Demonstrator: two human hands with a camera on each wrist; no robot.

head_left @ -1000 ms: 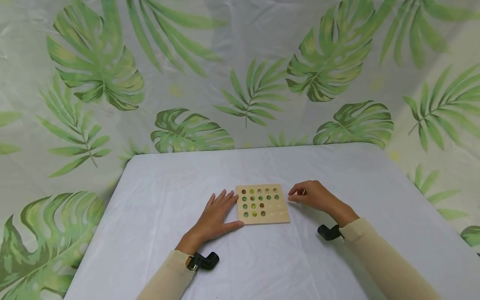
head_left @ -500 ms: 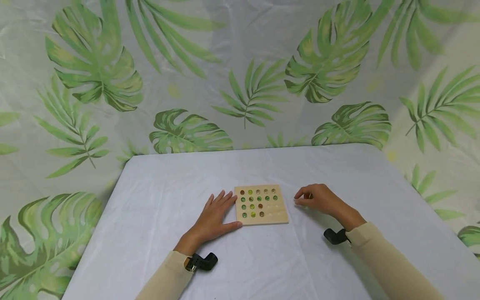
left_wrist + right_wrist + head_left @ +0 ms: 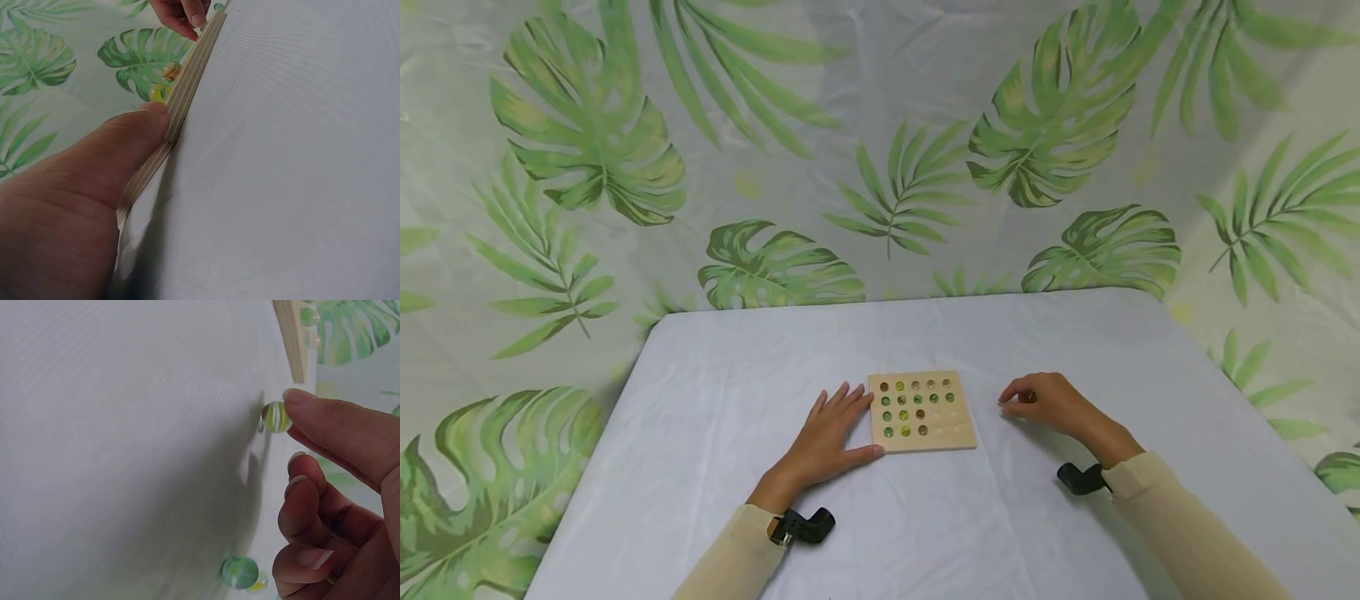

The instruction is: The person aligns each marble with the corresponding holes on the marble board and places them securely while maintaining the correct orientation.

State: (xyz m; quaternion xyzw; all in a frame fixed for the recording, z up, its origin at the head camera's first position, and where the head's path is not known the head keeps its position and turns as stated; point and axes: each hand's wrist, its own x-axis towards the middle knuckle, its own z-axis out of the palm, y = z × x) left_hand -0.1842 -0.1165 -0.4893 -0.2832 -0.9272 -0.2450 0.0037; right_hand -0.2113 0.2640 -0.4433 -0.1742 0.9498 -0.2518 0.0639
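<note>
A pale wooden board point(image 3: 951, 419) lies flat on the table, with several green, yellow, brown and clear marbles in rows of round hollows. Some hollows at its lower right hold no marble. My left hand point(image 3: 823, 437) spreads along the board's left edge; in the left wrist view its thumb point(image 3: 137, 134) rests at the edge beside a yellow marble point(image 3: 159, 93). Right of the board, my right hand point(image 3: 1048, 402) pinches a yellow-and-white striped marble point(image 3: 275, 417) at the tips of thumb and index finger, its other fingers curled. The head view barely shows this marble.
A green marble point(image 3: 240, 572) and a yellowish one point(image 3: 259, 582) partly behind it sit near my right little finger. The white cloth-covered table point(image 3: 760, 350) ends at the back against a leaf-patterned curtain point(image 3: 895, 150). Black cameras sit on both wrists.
My right hand has moved to the right and slightly nearer, away from the board. The left hand, the board and its marbles stay as they were.
</note>
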